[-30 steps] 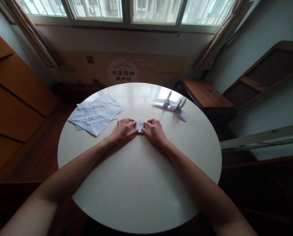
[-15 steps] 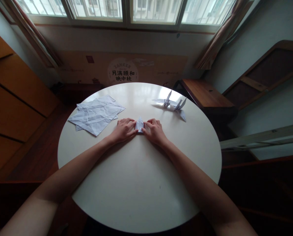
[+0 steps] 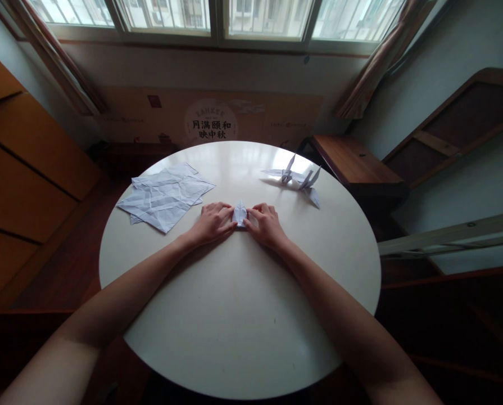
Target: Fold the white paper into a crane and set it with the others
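Note:
A small folded white paper piece (image 3: 239, 213) lies on the round white table (image 3: 243, 315), its pointed tip aimed toward the window. My left hand (image 3: 212, 223) presses on its left side, fingers curled against the paper. My right hand (image 3: 264, 224) holds its right side, fingertips pinching the edge. Both hands rest on the tabletop with the paper between them.
Creased loose paper sheets (image 3: 163, 196) lie at the left of the table. Two finished paper cranes (image 3: 297, 179) stand at the back right. A wooden side table (image 3: 351, 163) is beyond the right rim, a cardboard box (image 3: 211, 121) under the window, wooden cabinets (image 3: 19, 174) at left.

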Available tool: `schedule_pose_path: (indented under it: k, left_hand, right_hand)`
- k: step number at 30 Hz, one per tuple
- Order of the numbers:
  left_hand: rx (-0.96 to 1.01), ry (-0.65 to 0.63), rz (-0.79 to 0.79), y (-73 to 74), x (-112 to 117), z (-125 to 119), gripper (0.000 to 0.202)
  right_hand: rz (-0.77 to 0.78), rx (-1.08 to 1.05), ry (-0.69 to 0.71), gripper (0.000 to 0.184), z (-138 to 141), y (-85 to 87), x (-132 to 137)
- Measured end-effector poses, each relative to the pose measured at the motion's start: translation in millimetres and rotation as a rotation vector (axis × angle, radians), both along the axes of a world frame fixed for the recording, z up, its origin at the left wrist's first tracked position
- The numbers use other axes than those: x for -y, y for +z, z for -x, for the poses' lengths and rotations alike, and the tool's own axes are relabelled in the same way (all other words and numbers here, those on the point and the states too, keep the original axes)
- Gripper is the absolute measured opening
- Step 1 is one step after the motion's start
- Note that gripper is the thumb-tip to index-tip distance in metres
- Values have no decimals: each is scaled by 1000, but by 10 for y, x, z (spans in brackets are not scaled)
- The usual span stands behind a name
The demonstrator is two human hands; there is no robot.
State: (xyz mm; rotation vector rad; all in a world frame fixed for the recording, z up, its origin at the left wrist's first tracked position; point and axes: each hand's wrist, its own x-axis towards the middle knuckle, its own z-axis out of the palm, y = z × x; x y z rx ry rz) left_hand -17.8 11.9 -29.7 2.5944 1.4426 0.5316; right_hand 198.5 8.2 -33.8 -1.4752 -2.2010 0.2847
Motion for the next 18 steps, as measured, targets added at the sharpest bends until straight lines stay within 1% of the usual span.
schedule_pose_path:
  k: [18]
  left_hand:
    - [0,4,-8,-20,-12,1,42]
  right_hand:
    - [0,3,0,37,-2,-3,-2]
